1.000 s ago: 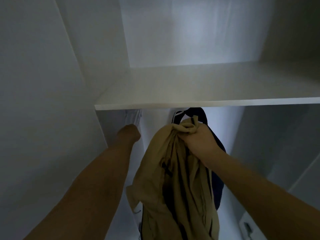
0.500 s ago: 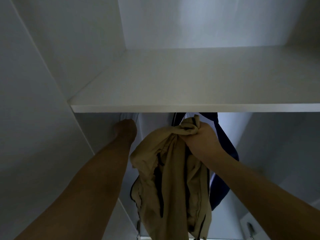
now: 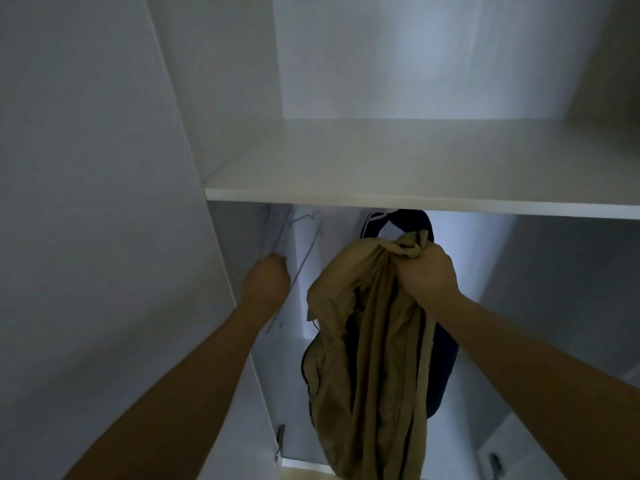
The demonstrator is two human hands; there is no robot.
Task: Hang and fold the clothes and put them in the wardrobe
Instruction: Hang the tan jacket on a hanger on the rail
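My right hand (image 3: 426,271) grips a bunched tan garment (image 3: 372,358) by its top, and the cloth hangs down inside the open wardrobe. Behind it a dark navy garment (image 3: 446,362) hangs below the shelf. My left hand (image 3: 266,280) is curled round a thin wire hanger (image 3: 301,261) in the left corner under the shelf. The hanger's hook rises toward the shelf's underside, where the rail is hidden.
A white shelf (image 3: 415,199) crosses the wardrobe above both hands. The open white door (image 3: 104,237) fills the left side, with a metal hinge (image 3: 278,441) low down. Another hinge (image 3: 495,462) sits at the lower right.
My left hand has come down and out from under the shelf with the wire hanger now showing. The view has swung right and the tan garment has shifted right with my right hand.
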